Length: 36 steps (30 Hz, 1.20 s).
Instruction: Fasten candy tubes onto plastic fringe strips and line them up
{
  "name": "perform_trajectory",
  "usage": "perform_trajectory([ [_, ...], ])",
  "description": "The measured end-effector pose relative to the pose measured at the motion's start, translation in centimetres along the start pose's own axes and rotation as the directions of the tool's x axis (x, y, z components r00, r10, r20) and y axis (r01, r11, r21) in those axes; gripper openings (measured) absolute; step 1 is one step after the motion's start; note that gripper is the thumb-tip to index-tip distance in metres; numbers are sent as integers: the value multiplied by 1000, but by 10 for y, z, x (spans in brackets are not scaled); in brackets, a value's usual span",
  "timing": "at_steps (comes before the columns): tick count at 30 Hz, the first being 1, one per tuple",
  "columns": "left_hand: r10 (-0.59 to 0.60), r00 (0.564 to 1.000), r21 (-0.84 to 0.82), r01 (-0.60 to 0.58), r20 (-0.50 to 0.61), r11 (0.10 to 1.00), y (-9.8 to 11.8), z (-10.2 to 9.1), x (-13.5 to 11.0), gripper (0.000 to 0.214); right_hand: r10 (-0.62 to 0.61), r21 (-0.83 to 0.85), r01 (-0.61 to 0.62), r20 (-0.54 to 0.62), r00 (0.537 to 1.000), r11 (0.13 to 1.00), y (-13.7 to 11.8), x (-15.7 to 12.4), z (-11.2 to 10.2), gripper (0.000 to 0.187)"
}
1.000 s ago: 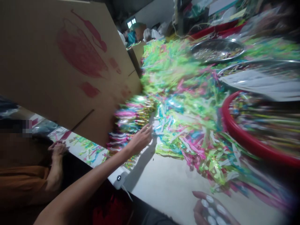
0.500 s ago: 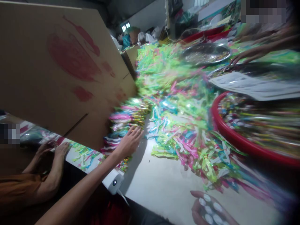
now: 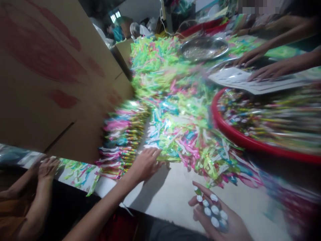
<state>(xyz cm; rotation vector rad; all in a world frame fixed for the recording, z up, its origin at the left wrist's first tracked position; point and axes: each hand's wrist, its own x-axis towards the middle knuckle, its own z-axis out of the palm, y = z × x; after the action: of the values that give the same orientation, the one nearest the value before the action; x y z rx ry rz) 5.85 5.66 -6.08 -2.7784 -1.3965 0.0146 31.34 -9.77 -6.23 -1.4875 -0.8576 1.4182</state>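
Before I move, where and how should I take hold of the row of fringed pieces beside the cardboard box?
Probably by the gold-striped ends of the row of fringed pieces, coming from the right, where your left hand is. Those ends line up along the row's right edge, while the loose fringes point toward the cardboard box, which would likely block the left.

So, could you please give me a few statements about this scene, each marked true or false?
1. The right hand holds several white-ended pieces. True.
2. The left hand is inside the red tub. False: the left hand is over the table, apart from the red tub.
3. A co-worker's hand is over the paper. True.
4. The carton is on the right side of the picture. False: the carton is on the left side.
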Motion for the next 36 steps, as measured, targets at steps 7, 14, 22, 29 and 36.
perform_trajectory([
  [7,-64,996,-222,77,62,972,39,22,1,20,23,57,-21,-18,1000,998,-6,0,-8,51],
  [14,-121,966,-740,252,226,623,72,-15,-20,27,75,-19,-77,-88,993,997,-29,-4,-17,47],
  [22,79,922,-768,360,378,-530,129,-12,-31,42,64,82,-57,-79,995,995,-40,-2,-17,43],
  [29,-132,921,-774,222,365,-592,158,-15,-20,32,86,129,-74,-91,992,989,-41,-6,-21,34],
  [36,-380,791,-793,206,480,-574,161,-28,-9,53,43,-34,-47,-118,992,998,-51,-13,-21,31],
])
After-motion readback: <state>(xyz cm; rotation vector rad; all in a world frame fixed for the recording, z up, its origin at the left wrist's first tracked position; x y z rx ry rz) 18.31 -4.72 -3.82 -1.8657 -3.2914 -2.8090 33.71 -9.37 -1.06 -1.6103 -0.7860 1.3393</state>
